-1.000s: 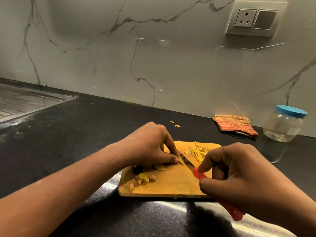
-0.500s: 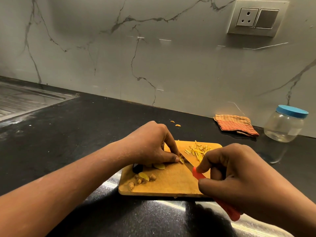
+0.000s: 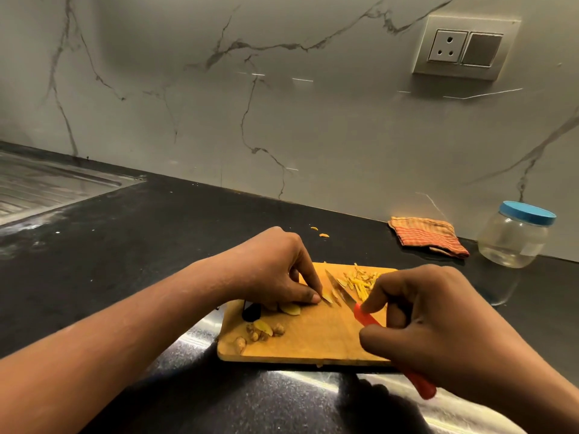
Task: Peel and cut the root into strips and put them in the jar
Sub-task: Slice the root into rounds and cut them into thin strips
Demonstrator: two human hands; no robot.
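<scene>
Head view: the cutting board (image 3: 313,339) lies at the near edge of the black counter (image 3: 125,245). The left hand (image 3: 275,270) arches over the board's left half. Its fingers are bent and drawn together, and their tips with the thumb pin a thin root slice (image 3: 327,297) flat near the board's middle. I judge this claw-like hold keeps the slice from sliding and the knuckles clear of the edge.

The right hand (image 3: 438,317) is clamped on the red handle of the knife (image 3: 340,289), forefinger and thumb pinching up by the blade for control. The blade slants toward the board's far edge, its tip just beside the pinned slice, so strip-cutting looks to be the step in hand.

Finished strips (image 3: 360,281) are heaped at the far right corner of the board, on the knife's far side and clear of the cut. More slices (image 3: 289,309) wait under the left palm, and knobbly trimmings (image 3: 260,330) sit toward the near left corner.

The jar (image 3: 513,236) stands well apart at the counter's back right edge by the wall, its blue lid (image 3: 528,212) on; that lid must come off before any strips go in. A folded cloth (image 3: 427,234) lies between board and jar. Two scraps (image 3: 322,234) lie beyond the board's far edge, and a steel drainboard (image 3: 47,186) occupies the counter's far left.
</scene>
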